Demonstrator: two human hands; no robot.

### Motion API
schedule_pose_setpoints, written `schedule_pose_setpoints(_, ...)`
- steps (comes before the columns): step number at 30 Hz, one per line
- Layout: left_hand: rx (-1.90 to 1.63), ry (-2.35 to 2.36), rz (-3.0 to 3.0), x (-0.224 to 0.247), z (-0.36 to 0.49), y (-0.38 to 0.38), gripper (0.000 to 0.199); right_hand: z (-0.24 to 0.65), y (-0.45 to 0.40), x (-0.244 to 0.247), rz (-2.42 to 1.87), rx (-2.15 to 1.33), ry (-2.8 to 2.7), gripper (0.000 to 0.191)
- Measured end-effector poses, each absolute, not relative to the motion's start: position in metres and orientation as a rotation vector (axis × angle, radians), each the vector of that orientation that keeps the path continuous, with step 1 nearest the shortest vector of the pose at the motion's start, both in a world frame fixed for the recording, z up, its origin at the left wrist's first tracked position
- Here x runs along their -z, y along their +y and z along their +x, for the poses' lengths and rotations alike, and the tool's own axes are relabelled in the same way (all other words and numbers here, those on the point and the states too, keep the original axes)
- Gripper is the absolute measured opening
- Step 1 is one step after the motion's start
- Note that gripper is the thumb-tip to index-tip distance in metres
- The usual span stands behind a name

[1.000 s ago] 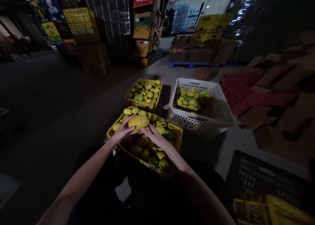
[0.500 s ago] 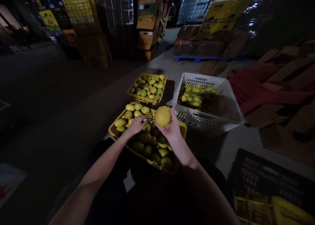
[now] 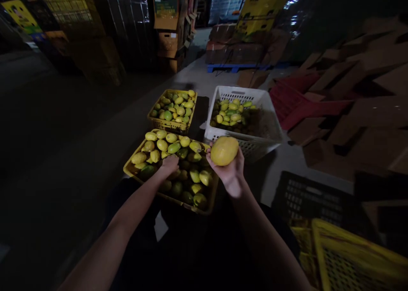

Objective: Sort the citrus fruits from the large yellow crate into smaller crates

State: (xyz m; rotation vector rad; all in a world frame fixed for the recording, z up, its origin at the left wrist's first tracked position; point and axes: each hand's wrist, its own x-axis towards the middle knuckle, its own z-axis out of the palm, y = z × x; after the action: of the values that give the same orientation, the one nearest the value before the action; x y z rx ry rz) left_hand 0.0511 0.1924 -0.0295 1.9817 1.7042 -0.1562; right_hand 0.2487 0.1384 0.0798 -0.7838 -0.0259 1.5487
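Note:
A large yellow lemon point(image 3: 224, 151) rests in my right hand point(image 3: 234, 170), whose fingers curl around it from below. It is held up over the right corner of the near yellow crate point(image 3: 134, 172), which is full of yellow and greenish lemons. Inside that crate, my left hand point(image 3: 171, 163) reaches down among the fruit with its fingers curled. The fingertips and anything in them are hidden. Just beyond the left hand lies a green lemon point(image 3: 174, 148); a yellow lemon point(image 3: 205, 178) shows to its right.
Behind stands a second yellow crate point(image 3: 168, 124) of lemons. A white crate point(image 3: 264, 134), partly filled with lemons, is at right. Farther right are a red crate point(image 3: 306, 108) and piled cardboard boxes point(image 3: 360, 125). Another yellow crate point(image 3: 321, 248) sits low at right.
My view has turned right. My left hand has moved left and down among the lemons, away from the right hand. My right hand still holds its lemon, now angled differently.

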Motion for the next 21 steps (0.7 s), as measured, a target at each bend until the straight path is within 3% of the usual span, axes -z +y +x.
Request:
schedule_pose_setpoints(7, 0.330, 1.689, 2.101, 0.046, 0.034, 0.205, 0.074, 0.289, 0.124, -0.078, -0.727, -1.475, 0.095, 0.039)
schedule_pose_setpoints(21, 0.342, 1.748, 2.119, 0.042, 0.031, 0.215, 0.083, 0.274, 0.131, -0.082, -0.728, -1.501, 0.085, 0.039)
